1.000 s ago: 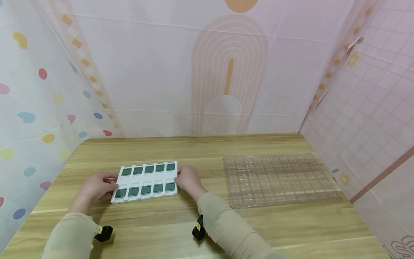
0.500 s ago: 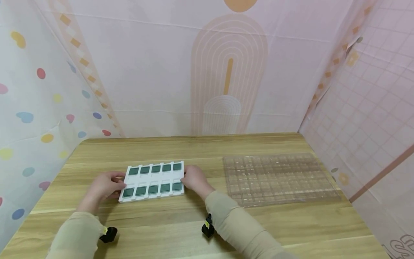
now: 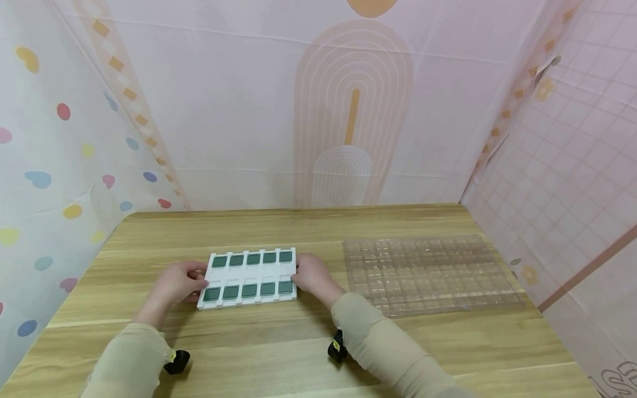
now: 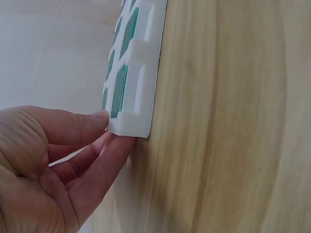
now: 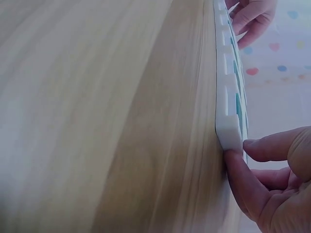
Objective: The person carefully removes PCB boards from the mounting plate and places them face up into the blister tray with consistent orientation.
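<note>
A white foam tray (image 3: 244, 275) carries two rows of small green square boards (image 3: 249, 290), each in its own slot. My left hand (image 3: 177, 283) grips the tray's left end; in the left wrist view the thumb lies on the top edge and the fingers (image 4: 104, 170) are under it. At the opposite end, my right hand (image 3: 314, 276) pinches the tray between thumb (image 5: 272, 146) and fingers, as the right wrist view shows. The tray sits low over the wooden table, face up.
A transparent plastic tray (image 3: 428, 273) with many compartments lies on the right side of the wooden table (image 3: 278, 348). Patterned cloth (image 3: 224, 110) hangs behind the table and along both sides. A black wrist camera (image 3: 177, 362) is strapped by each sleeve.
Both hands have moved to the right together, bringing the white foam tray with them. The right hand is nearer to the transparent tray, which has stayed in place.
</note>
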Demonstrator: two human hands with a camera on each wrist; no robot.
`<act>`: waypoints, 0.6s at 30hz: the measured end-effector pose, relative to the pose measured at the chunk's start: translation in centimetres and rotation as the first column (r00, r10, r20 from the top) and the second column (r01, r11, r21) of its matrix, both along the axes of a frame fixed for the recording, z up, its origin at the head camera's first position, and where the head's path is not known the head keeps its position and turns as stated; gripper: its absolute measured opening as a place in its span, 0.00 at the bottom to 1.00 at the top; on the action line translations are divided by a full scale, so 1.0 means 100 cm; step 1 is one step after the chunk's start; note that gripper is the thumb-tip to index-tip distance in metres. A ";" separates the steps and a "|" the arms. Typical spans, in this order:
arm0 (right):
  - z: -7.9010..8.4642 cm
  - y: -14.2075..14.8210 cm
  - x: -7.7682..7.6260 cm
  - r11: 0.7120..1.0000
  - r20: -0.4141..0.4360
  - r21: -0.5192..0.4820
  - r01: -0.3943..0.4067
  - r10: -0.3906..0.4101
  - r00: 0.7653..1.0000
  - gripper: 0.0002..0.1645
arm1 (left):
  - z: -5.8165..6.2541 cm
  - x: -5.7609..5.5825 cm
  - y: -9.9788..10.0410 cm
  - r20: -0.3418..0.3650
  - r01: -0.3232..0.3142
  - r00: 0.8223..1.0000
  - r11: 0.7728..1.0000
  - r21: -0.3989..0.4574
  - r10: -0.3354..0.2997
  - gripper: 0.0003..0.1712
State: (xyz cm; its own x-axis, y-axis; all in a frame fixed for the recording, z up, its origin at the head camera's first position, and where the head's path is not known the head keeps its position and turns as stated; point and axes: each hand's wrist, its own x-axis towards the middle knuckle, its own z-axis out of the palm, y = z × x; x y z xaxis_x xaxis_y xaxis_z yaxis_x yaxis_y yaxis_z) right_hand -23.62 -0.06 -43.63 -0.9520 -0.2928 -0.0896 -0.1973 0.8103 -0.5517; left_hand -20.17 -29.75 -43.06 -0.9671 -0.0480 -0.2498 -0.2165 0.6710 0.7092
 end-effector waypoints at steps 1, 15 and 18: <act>-0.001 0.002 0.000 1.000 -0.003 -0.004 0.000 0.000 1.000 0.02 | 0.000 0.000 0.002 -0.005 0.005 1.000 1.000 0.000 -0.005 0.25; -0.001 0.027 0.001 1.000 0.028 -0.018 -0.005 0.006 1.000 0.01 | -0.003 0.000 0.027 -0.054 0.056 0.997 0.998 0.000 -0.056 0.24; 0.000 0.032 0.003 1.000 0.024 -0.004 -0.004 0.005 1.000 0.02 | -0.004 0.000 0.032 -0.066 0.067 0.996 0.998 0.002 -0.067 0.24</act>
State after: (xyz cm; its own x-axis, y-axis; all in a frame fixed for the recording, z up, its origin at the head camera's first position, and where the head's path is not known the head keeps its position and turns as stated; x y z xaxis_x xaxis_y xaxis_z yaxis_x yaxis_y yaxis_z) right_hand -23.32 3.16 -43.67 -0.9482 -0.2975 -0.1117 -0.1874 0.8075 -0.5594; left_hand -20.17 -26.54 -43.45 -0.9825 0.0181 -0.1854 -0.1239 0.6796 0.7230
